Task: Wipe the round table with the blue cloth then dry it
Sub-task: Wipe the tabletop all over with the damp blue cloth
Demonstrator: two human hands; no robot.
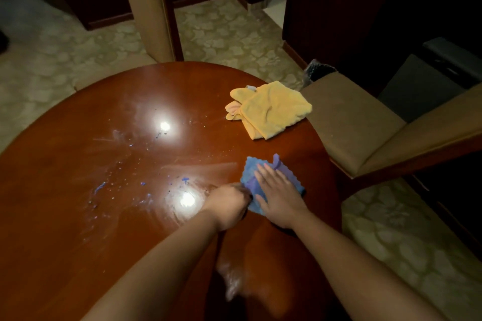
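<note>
Two bare hands work at lower centre-right of the frame: right hand (280,195) lies flat, fingers straight, pressing the blue scalloped microfibre cloth (263,177) onto the round glossy reddish wooden table (78,190). Left hand (229,203), blurred, fingers curled, pinches the cloth's left edge. Crumpled yellow cloth (271,109) lies upper right, near the table's rim.

Probably a hotel room: patterned carpet (221,26), upholstered chairs (365,122).

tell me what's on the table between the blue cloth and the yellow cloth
Nothing: in the head view the stretch of round table between the blue cloth and the yellow cloth is bare wood.
</note>
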